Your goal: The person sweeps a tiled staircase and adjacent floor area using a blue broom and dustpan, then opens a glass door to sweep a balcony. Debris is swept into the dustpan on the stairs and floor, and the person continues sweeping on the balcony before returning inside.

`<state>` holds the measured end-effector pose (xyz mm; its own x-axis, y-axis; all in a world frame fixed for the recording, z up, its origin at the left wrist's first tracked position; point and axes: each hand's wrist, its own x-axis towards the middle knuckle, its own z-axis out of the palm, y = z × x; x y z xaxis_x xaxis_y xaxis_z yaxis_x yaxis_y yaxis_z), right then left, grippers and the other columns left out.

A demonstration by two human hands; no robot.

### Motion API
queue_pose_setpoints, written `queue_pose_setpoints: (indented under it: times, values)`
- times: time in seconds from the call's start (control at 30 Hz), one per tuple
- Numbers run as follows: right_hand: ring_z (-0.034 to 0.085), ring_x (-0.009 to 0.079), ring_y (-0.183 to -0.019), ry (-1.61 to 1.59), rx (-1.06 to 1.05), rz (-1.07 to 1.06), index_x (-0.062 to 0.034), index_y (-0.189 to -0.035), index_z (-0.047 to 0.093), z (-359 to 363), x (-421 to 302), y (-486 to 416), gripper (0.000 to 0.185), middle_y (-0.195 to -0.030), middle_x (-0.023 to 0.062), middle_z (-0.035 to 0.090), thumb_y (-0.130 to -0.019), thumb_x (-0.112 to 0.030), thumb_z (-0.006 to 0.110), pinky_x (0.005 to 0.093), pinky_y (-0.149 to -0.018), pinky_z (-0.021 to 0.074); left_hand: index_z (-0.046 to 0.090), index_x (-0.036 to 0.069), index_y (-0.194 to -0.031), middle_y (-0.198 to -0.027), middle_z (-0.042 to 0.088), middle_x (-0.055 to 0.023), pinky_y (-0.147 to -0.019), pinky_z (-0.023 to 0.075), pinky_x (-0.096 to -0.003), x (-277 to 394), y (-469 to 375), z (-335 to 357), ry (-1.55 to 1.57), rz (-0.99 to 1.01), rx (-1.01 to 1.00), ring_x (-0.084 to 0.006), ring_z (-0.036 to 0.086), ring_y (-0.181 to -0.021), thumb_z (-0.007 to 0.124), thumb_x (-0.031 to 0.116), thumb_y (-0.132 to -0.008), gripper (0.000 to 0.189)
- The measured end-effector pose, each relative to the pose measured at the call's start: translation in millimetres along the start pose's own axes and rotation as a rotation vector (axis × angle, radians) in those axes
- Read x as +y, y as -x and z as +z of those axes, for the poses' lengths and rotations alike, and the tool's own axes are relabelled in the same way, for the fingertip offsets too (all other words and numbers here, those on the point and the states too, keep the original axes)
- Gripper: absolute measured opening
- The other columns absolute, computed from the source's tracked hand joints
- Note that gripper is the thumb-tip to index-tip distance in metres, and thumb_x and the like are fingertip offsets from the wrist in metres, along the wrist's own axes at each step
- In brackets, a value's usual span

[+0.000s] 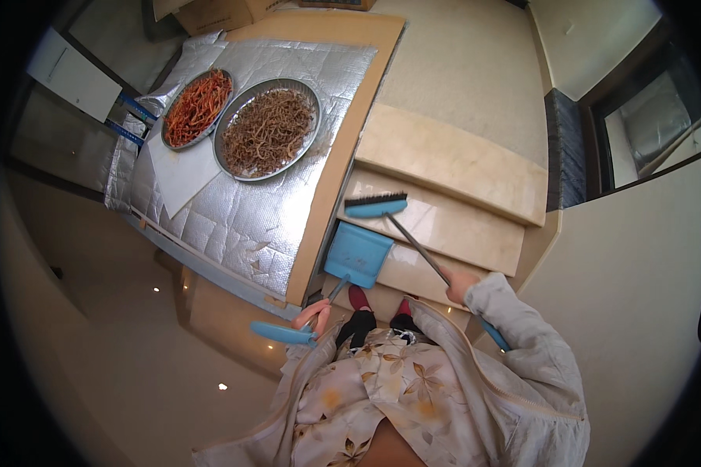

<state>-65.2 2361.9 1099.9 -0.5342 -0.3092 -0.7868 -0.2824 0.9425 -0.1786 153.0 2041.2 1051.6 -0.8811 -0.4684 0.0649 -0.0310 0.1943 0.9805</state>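
My left hand (313, 316) grips the shaft of a blue long-handled dustpan (359, 248), just ahead of its blue handle end. The pan lies low on the marble stairs (444, 219), against their left side, with a little grey debris in it. In my right hand (460, 285) is the dark shaft of a broom (375, 205) with a blue head and black bristles. That head hovers or rests over a step just beyond the dustpan; contact cannot be made out. The broom's blue grip end shows below my right sleeve.
Left of the stairs, a ledge bears silver foil insulation (257, 233) edged with cardboard (321, 233). On it stand a round tray of dried brown strips (269, 131) and one of red chillies (197, 111). Cardboard boxes (216, 16) sit behind. A wall (619, 262) bounds the right.
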Motion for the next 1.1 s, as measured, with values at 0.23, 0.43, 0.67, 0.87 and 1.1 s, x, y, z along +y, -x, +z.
queue_pose_setpoints:
  times: [0.23,0.43,0.67,0.87,1.1]
  values:
    - [0.062,0.0336,-0.079,-0.155,0.141,-0.010,-0.0180,-0.133,0.037,-4.8,56.2,98.6,0.060,-0.085,0.0208,0.063,-0.074,-0.015,0.051,0.0447,-0.073,0.0483,0.063,-0.004,-0.096,-0.072,0.063,-0.0037,-0.053,0.0426,-0.0177,1.2,-3.0,7.8,0.050,0.079,-0.125,-0.0056,0.054,-0.059,0.064,0.002,-0.079,0.019]
    - [0.061,0.0346,-0.089,-0.644,0.233,0.058,-0.0127,-0.131,0.038,85.7,68.8,15.9,0.058,-0.097,0.0244,0.060,-0.075,-0.014,0.055,0.0418,-0.079,0.0476,0.064,-0.003,-0.096,-0.069,0.063,-0.0047,-0.057,0.0449,-0.0183,-2.0,-0.8,33.5,-0.009,0.009,-0.152,-0.0066,0.056,-0.061,0.063,0.002,-0.079,0.018]
    - [0.058,0.0318,-0.100,-0.808,-0.031,-0.318,-0.0083,-0.130,0.041,85.7,58.5,123.4,0.054,-0.111,0.0220,0.058,-0.079,-0.017,0.057,0.0363,-0.085,0.0452,0.064,-0.003,-0.098,-0.077,0.066,-0.0084,-0.058,0.0479,-0.0207,-6.5,7.8,35.5,0.032,-0.189,-0.110,-0.0094,0.059,-0.063,0.061,0.009,-0.084,0.019]
    - [0.060,0.0252,-0.093,-0.803,0.233,-0.294,-0.0066,-0.127,0.044,126.1,76.1,34.9,0.054,-0.105,0.0153,0.062,-0.079,-0.024,0.062,0.0335,-0.082,0.0457,0.064,0.000,-0.102,-0.080,0.066,-0.0090,-0.059,0.0501,-0.0223,-7.8,19.4,42.1,-0.012,-0.124,-0.101,-0.0112,0.061,-0.064,0.058,0.012,-0.087,0.021]
    - [0.054,0.0083,-0.079,-1.170,-0.070,-0.462,-0.0081,-0.131,0.041,160.9,103.3,64.2,0.051,-0.096,0.0095,0.063,-0.083,-0.013,0.059,0.0245,-0.073,0.0457,0.064,0.001,-0.103,-0.079,0.066,-0.0081,-0.060,0.0501,-0.0221,61.0,14.1,38.5,-0.077,-0.332,-0.130,-0.0107,0.061,-0.065,0.056,0.017,-0.087,0.023]
